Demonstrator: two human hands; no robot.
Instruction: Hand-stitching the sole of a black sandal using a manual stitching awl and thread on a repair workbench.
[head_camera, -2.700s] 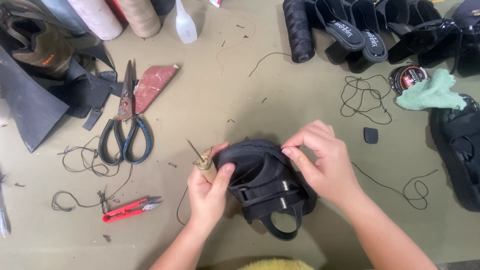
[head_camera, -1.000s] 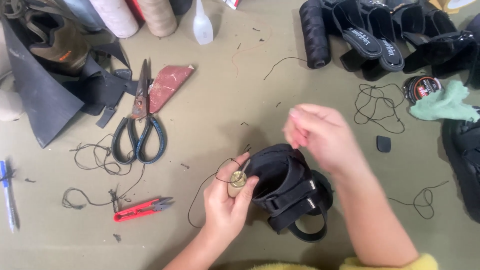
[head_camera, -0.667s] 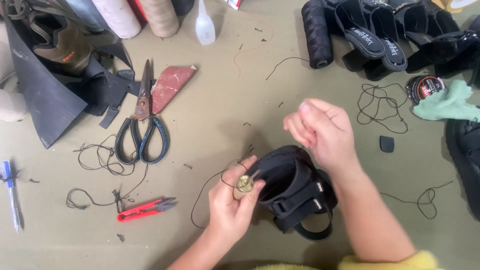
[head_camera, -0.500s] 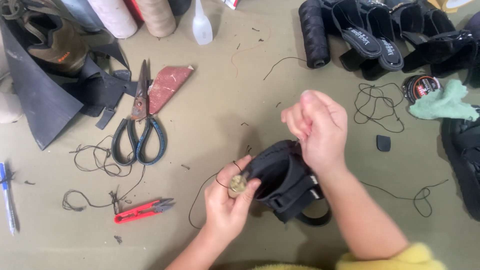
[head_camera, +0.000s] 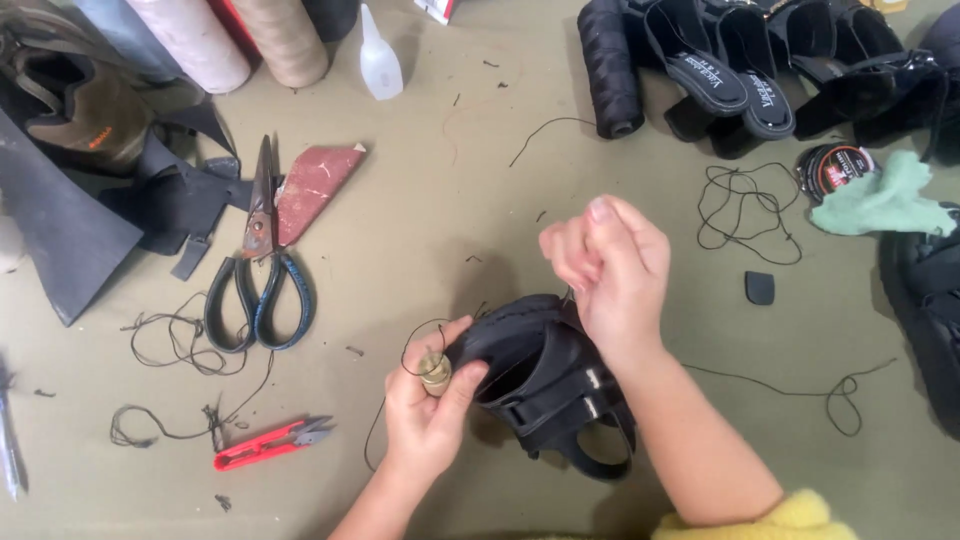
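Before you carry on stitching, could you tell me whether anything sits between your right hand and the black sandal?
Nothing visible does: the right hand hovers just above the black sandal, which the left hand steadies together with a wooden-handled tool.

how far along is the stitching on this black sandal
Done: cannot tell how many stitches are in; the seam is hidden. In hand: the left hand grips a wooden-handled awl and steadies the black sandal, while the right hand is raised above it, fingers closed as if pulling thread. Left: the loose thread is uncut; the scissors and red snips lie untouched.
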